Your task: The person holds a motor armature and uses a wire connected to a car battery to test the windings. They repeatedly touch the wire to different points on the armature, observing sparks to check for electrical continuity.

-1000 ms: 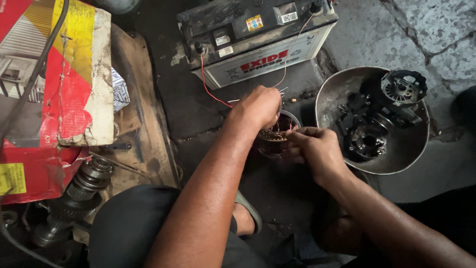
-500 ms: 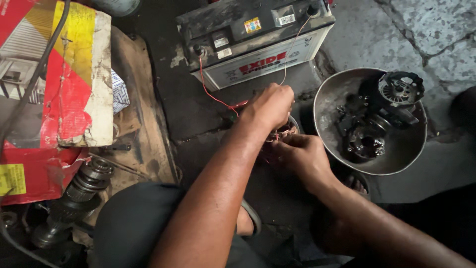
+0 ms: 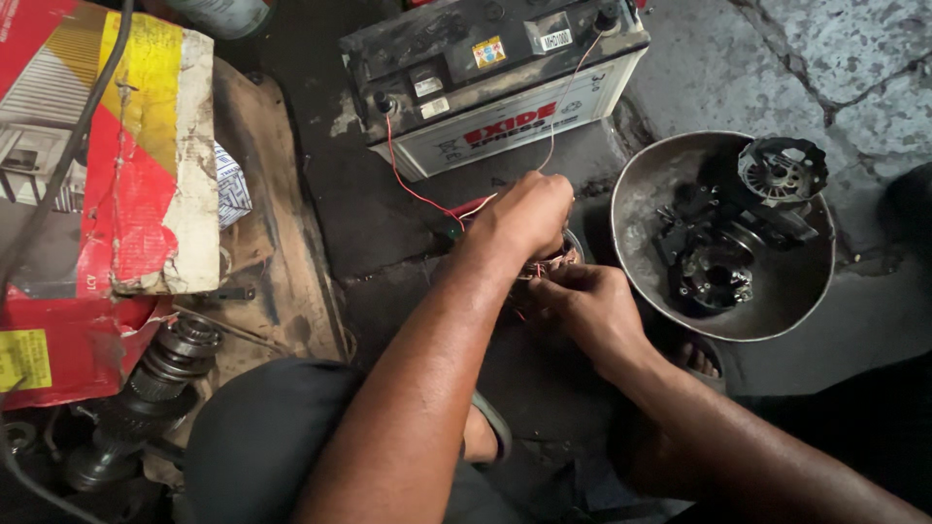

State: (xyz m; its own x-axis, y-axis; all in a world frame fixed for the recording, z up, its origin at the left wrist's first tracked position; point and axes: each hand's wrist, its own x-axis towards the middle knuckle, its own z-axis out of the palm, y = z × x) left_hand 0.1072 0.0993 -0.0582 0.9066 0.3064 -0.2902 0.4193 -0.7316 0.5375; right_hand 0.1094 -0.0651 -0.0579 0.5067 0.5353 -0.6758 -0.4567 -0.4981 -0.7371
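Here the left hand [image 3: 524, 213] cups the top of a round copper-wound coil [image 3: 551, 264] on the floor betw. the battery [image 3: 485, 78] and metal bowl [image 3: 723, 291]; the right hand [image 3: 587, 306] pinches its near edge. Mostly hidden, so its axis can't be told. Thin wires [image 3: 413, 184] run to the battery. Open floor lies left of it.

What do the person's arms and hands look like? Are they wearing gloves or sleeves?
No gloves and no sleeves show. Both arms are bare from the bottom edge of the picture to the fingers. The left hand and the right hand wear no rings, watch or bands that I can see. They look a bit smudged with workshop grime.
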